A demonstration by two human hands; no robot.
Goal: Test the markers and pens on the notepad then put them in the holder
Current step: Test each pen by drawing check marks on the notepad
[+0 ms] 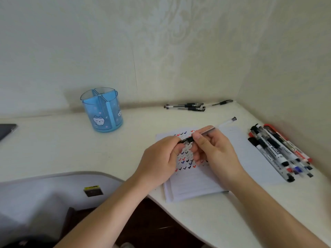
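A pen with a clear barrel and black grip is held above the notepad. My right hand grips its barrel, and my left hand pinches its black tip end, which could be a cap. The notepad page carries rows of red, blue and black tick marks. A blue holder with a cat picture and several compartments stands to the far left by the wall; I see nothing in it.
Several whiteboard markers and pens lie piled at the right. Three black pens lie by the back wall, one clear pen behind the notepad. A dark flat device sits at the left edge. The desk edge curves near me.
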